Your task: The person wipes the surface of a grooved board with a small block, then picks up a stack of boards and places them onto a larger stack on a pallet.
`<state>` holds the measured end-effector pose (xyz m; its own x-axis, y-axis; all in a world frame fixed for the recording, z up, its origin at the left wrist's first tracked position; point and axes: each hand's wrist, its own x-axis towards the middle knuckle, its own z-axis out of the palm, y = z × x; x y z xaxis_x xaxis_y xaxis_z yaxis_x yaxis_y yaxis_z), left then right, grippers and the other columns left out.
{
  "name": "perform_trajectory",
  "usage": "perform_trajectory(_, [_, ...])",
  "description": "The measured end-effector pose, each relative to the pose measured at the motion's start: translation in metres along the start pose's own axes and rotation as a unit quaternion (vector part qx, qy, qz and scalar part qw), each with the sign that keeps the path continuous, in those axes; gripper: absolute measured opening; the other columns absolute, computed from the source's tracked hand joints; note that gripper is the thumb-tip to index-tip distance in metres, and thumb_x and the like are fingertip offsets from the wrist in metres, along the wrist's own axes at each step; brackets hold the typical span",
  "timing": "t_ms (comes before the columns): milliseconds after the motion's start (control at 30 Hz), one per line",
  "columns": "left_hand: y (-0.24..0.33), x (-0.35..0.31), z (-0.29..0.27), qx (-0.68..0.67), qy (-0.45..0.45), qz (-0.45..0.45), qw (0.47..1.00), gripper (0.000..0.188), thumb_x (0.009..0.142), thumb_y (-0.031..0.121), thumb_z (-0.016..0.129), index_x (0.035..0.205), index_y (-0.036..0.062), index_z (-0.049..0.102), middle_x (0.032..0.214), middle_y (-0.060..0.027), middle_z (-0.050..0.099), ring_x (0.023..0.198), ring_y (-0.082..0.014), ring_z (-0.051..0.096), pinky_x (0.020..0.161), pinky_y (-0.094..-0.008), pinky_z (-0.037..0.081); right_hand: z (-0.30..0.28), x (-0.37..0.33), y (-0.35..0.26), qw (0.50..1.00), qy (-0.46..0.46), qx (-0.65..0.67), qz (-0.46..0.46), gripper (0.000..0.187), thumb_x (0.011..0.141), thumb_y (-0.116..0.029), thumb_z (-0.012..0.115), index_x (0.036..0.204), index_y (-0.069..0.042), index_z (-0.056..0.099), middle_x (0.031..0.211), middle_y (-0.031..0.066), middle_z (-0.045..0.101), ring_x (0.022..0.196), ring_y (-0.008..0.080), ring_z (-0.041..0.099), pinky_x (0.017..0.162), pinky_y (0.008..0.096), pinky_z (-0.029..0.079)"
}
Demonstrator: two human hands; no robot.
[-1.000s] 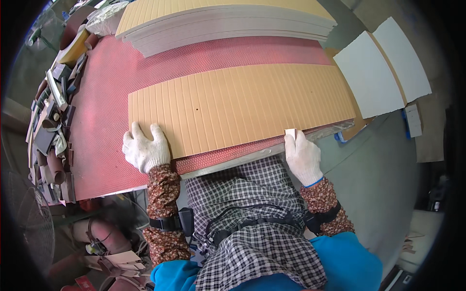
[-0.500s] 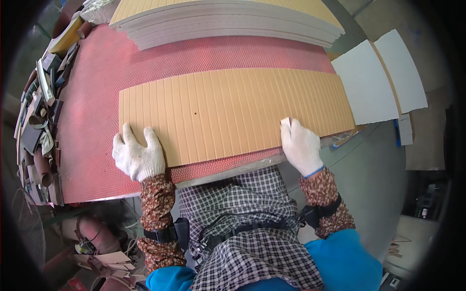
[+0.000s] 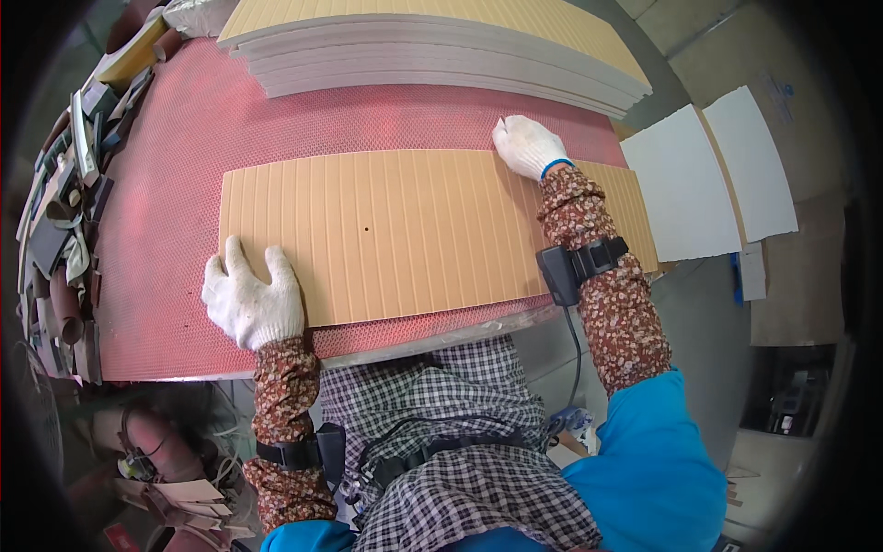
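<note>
A long tan grooved panel (image 3: 432,230) with a small dark hole lies on the red mesh-covered table (image 3: 175,221). My left hand (image 3: 253,294), in a white knit glove, rests with spread fingers on the panel's near left corner. My right hand (image 3: 529,147), gloved alike, is closed at the panel's far long edge, right of its middle. Its fingers pinch a small folded pale piece, mostly hidden now; half a second earlier its tan and whitish end showed. My right forearm crosses above the panel and covers part of its right side.
A stack of similar panels (image 3: 441,60) with pale edges stands at the table's far side. Sanding-type blocks, strips and rolls (image 3: 69,221) crowd the left edge. White boards (image 3: 685,184) stand off the right end. A cable hangs from my right wrist strap (image 3: 598,260).
My right hand has moved from the panel's near edge across to its far edge, still closed. My left hand stays on the near left corner. The view has shifted slightly.
</note>
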<state>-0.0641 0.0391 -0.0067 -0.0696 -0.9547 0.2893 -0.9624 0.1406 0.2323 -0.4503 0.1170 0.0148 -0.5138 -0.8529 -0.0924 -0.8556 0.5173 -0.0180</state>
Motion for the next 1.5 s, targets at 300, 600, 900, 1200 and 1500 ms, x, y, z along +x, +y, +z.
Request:
perform_trajectory(300, [-0.001, 0.001, 0.001, -0.002, -0.005, -0.009, 1.000, 0.059, 0.090, 0.044, 0.064, 0.139, 0.0108, 0.059, 0.140, -0.0239, 0.054, 0.127, -0.0408, 0.052, 0.106, -0.0523, 0.044, 0.004, -0.083, -0.025, 0.996, 0.019, 0.033, 0.079, 0.051, 0.106, -0.038, 0.032, 0.103, 0.001, 0.065, 0.104, 0.0275, 0.070, 0.098, 0.0465, 0.067, 0.088, 0.0563, 0.052])
perform_trajectory(600, [-0.002, 0.001, 0.000, 0.012, -0.003, -0.015, 1.000, 0.060, 0.091, 0.046, 0.062, 0.140, 0.0119, 0.058, 0.141, -0.0227, 0.054, 0.128, -0.0401, 0.051, 0.106, -0.0518, 0.044, 0.035, -0.239, -0.042, 0.995, 0.079, -0.053, 0.005, 0.028, 0.105, -0.025, 0.045, 0.114, -0.002, 0.059, 0.087, 0.0175, 0.064, 0.058, 0.0311, 0.067, 0.048, 0.0441, 0.053])
perform_trajectory(900, [-0.003, 0.000, 0.004, 0.000, 0.000, -0.012, 1.000, 0.060, 0.091, 0.046, 0.062, 0.140, 0.0123, 0.058, 0.143, -0.0229, 0.053, 0.130, -0.0405, 0.050, 0.106, -0.0525, 0.044, 0.046, -0.269, -0.057, 0.995, 0.073, 0.048, 0.054, 0.024, 0.103, -0.024, 0.048, 0.110, -0.005, 0.060, 0.083, 0.0161, 0.062, 0.059, 0.0324, 0.067, 0.050, 0.0449, 0.053])
perform_trajectory(1200, [-0.006, -0.001, 0.007, 0.000, 0.043, 0.011, 0.999, 0.058, 0.087, 0.038, 0.069, 0.135, 0.0075, 0.061, 0.137, -0.0254, 0.056, 0.122, -0.0422, 0.055, 0.102, -0.0524, 0.046, 0.031, -0.231, -0.054, 0.997, 0.062, 0.033, 0.021, 0.030, 0.106, -0.027, 0.042, 0.105, -0.005, 0.061, 0.081, 0.0187, 0.065, 0.065, 0.0366, 0.068, 0.055, 0.0484, 0.054])
perform_trajectory(1500, [0.001, 0.000, 0.004, -0.004, 0.016, 0.000, 1.000, 0.057, 0.090, 0.041, 0.066, 0.138, 0.0096, 0.060, 0.139, -0.0228, 0.056, 0.126, -0.0409, 0.053, 0.106, -0.0515, 0.044, 0.017, -0.042, -0.020, 0.998, 0.042, 0.024, 0.037, 0.042, 0.104, -0.025, 0.036, 0.103, 0.001, 0.068, 0.103, 0.0250, 0.071, 0.094, 0.0390, 0.071, 0.081, 0.0502, 0.058])
